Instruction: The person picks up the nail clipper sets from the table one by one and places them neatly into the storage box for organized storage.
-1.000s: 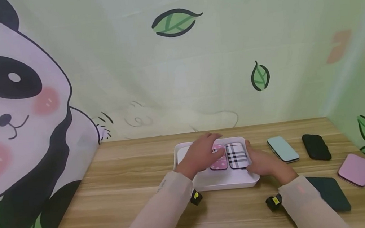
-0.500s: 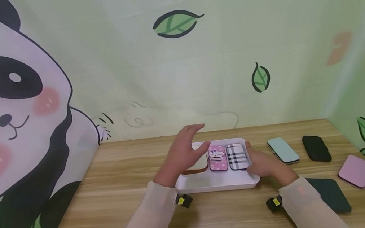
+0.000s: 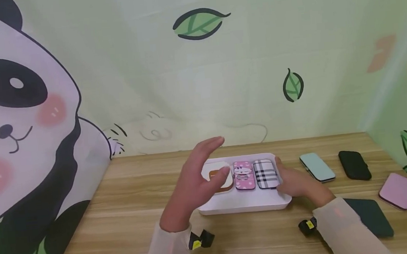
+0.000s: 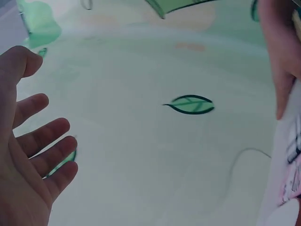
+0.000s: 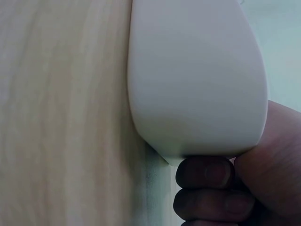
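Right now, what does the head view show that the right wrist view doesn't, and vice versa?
Head only: the left hand; the white-and-brown case, pink polka-dot case and plaid case inside the white tray; to its right, the mint case, black case, plain pink case and dark green flat item.

Right wrist only: curled fingers with nails showing, by the tray's outer wall; the head view hides them behind the right hand.

Both: tray, right hand, wood tabletop, pale green backdrop.
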The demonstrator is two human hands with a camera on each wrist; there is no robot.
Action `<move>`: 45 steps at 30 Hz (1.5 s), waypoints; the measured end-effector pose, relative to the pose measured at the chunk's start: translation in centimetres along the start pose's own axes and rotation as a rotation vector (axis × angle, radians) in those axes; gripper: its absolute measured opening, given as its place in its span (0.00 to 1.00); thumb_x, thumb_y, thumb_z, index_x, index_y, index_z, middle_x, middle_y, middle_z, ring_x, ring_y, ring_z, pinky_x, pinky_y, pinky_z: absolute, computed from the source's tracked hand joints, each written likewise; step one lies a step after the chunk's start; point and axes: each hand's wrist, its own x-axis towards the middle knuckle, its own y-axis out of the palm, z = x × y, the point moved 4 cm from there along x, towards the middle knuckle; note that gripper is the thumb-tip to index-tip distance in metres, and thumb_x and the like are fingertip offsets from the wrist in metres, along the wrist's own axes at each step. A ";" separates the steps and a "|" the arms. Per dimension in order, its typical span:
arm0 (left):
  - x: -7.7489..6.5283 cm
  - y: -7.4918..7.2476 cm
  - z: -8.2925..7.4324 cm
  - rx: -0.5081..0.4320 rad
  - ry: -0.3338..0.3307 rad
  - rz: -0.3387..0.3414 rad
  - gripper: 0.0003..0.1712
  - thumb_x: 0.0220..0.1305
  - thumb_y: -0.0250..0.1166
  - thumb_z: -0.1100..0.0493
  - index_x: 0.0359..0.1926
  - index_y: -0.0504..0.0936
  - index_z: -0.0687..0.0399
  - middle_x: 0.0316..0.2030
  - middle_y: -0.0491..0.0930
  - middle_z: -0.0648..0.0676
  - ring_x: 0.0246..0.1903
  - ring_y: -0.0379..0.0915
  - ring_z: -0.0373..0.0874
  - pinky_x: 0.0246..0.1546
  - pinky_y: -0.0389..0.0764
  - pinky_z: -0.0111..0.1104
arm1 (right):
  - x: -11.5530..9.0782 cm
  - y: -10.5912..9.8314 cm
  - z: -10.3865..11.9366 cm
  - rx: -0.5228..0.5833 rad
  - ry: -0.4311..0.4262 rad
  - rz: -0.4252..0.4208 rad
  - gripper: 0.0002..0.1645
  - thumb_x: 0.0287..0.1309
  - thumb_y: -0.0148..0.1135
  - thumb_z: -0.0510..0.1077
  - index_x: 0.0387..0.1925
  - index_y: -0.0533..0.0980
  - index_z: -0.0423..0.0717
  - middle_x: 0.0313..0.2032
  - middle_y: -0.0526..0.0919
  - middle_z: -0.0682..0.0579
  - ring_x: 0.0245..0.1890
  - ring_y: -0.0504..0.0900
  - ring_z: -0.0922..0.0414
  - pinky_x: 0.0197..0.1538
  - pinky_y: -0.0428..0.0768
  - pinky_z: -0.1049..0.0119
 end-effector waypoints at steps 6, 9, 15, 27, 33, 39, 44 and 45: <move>-0.5 -1.4 -2.4 0.002 0.146 -0.025 0.33 0.66 0.63 0.49 0.70 0.71 0.52 0.66 0.72 0.55 0.66 0.68 0.49 0.65 0.70 0.47 | -0.1 -0.1 -0.1 0.005 -0.032 -0.012 0.60 0.58 0.59 0.39 0.75 0.31 0.27 0.69 0.63 0.27 0.46 0.76 0.48 0.55 0.74 0.49; -0.7 -1.9 -3.3 0.003 0.210 -0.044 0.32 0.69 0.60 0.44 0.68 0.71 0.55 0.65 0.73 0.57 0.65 0.68 0.51 0.65 0.70 0.46 | -0.1 -0.1 -0.3 0.013 -0.025 -0.007 0.59 0.59 0.58 0.40 0.75 0.30 0.27 0.71 0.59 0.27 0.48 0.76 0.47 0.60 0.72 0.45; -1.0 -2.3 -3.7 -0.008 0.231 -0.056 0.33 0.70 0.58 0.43 0.67 0.72 0.57 0.65 0.73 0.59 0.65 0.68 0.52 0.65 0.70 0.45 | -0.6 -0.2 -0.5 0.029 -0.035 0.021 0.54 0.67 0.54 0.44 0.76 0.30 0.32 0.74 0.51 0.28 0.65 0.70 0.40 0.70 0.62 0.38; -1.2 -2.2 -3.4 0.006 0.224 -0.047 0.33 0.67 0.62 0.46 0.68 0.72 0.54 0.65 0.73 0.58 0.66 0.67 0.52 0.65 0.70 0.46 | -4.2 -6.3 4.1 0.027 -0.209 -0.424 0.40 0.70 0.57 0.51 0.77 0.55 0.46 0.47 0.79 0.45 0.45 0.77 0.50 0.44 0.80 0.53; -1.1 -2.1 -3.9 0.011 0.244 -0.028 0.35 0.68 0.61 0.41 0.69 0.70 0.54 0.66 0.72 0.57 0.67 0.66 0.51 0.66 0.69 0.44 | -9.1 -8.3 8.6 0.064 -0.492 -0.686 0.41 0.61 0.66 0.45 0.74 0.63 0.53 0.64 0.73 0.44 0.62 0.71 0.46 0.59 0.73 0.39; -1.3 -2.5 -5.3 0.015 0.287 -0.019 0.35 0.67 0.61 0.43 0.69 0.70 0.53 0.67 0.70 0.57 0.67 0.66 0.51 0.65 0.70 0.44 | -14.3 -9.6 12.5 0.140 -0.897 -0.827 0.42 0.62 0.63 0.59 0.68 0.67 0.37 0.66 0.71 0.40 0.68 0.67 0.54 0.70 0.63 0.63; -1.8 -3.0 -7.2 0.000 0.358 -0.031 0.36 0.66 0.62 0.42 0.69 0.69 0.55 0.66 0.69 0.61 0.64 0.68 0.53 0.56 0.77 0.39 | -17.8 -9.7 15.3 0.189 -1.134 -0.884 0.45 0.64 0.59 0.63 0.62 0.68 0.27 0.65 0.74 0.42 0.68 0.69 0.53 0.70 0.63 0.64; -1.9 -3.1 -7.5 0.001 0.374 -0.034 0.36 0.66 0.62 0.43 0.69 0.69 0.55 0.66 0.69 0.61 0.64 0.69 0.53 0.56 0.78 0.39 | -18.3 -9.7 15.7 0.199 -1.151 -0.878 0.44 0.63 0.60 0.62 0.63 0.68 0.28 0.65 0.74 0.43 0.69 0.69 0.52 0.70 0.63 0.64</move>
